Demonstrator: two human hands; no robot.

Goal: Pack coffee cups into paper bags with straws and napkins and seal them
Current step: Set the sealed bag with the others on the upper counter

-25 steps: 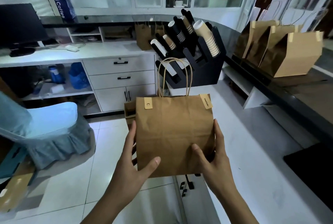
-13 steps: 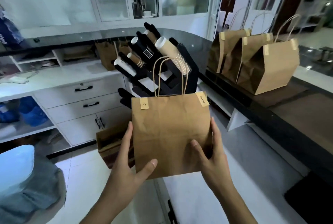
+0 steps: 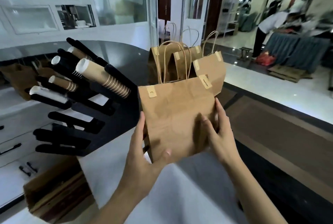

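While I look down, a black slotted rack (image 3: 108,115) of stacked paper cups (image 3: 102,77) stands at far left. My left hand (image 3: 142,159) grips the sealed brown paper bag with twisted handles (image 3: 176,115) at its lower left edge, thumb on the front; my right hand (image 3: 219,133) clasps its right side. Three more sealed brown bags (image 3: 210,68) stand behind on the dark counter (image 3: 270,124).
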